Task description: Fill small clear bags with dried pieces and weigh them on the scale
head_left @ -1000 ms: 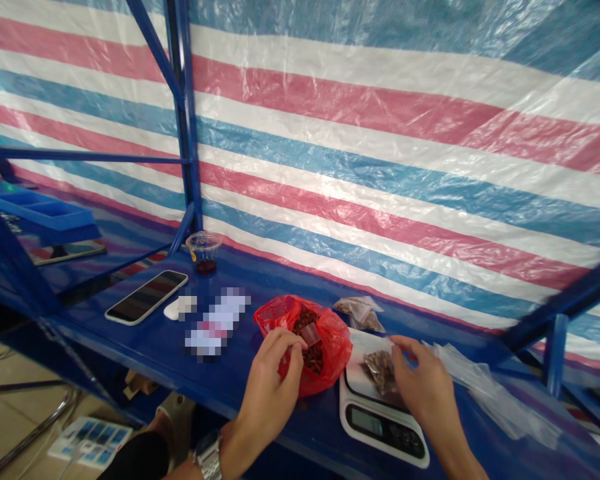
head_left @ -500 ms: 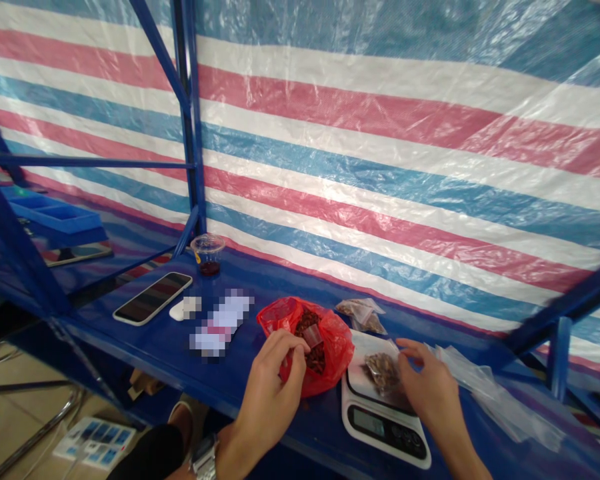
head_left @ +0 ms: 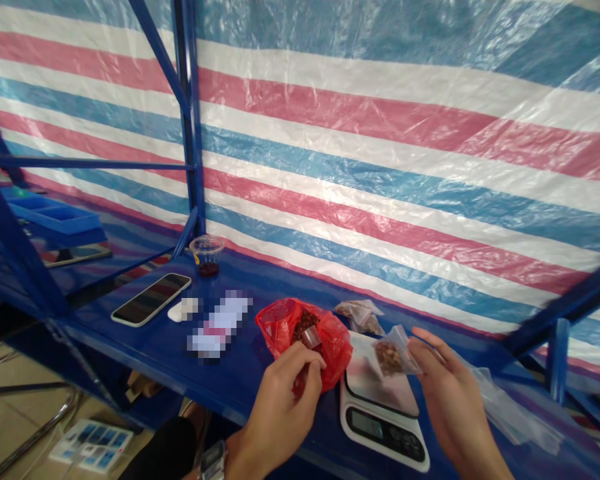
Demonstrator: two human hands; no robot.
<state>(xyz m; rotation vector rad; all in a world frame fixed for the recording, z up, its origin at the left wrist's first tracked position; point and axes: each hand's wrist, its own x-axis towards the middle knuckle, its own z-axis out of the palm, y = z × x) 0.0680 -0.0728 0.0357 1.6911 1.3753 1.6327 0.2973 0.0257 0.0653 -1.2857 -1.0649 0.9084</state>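
My right hand (head_left: 447, 387) pinches the edge of a small clear plastic bag (head_left: 390, 355) with brown pieces in it, raised over the plate of a white kitchen scale (head_left: 380, 407). Just in front of an open red plastic bag (head_left: 337, 347), my left hand (head_left: 285, 400) has thumb and fingertips pressed together. What those fingertips hold, if anything, is hidden. Small dark reddish-brown pieces (head_left: 307, 319) fill the red bag, and a small clear plastic scoop or cup (head_left: 310, 337) lies on them. Behind the scale rest filled small clear bags (head_left: 363, 315).
Flat clear bags (head_left: 520, 410) lie to the right on the blue table (head_left: 170, 357). Leftward are a phone (head_left: 151, 299), a white object (head_left: 180, 310), a blurred packet (head_left: 220, 325) and a lidded cup of dark liquid (head_left: 207, 255). Blue posts (head_left: 193, 120) and a striped sheet stand behind.
My right hand has lifted the small filled bag off the scale plate and moved slightly right. My left hand has shifted a little to the right, nearer the scale.
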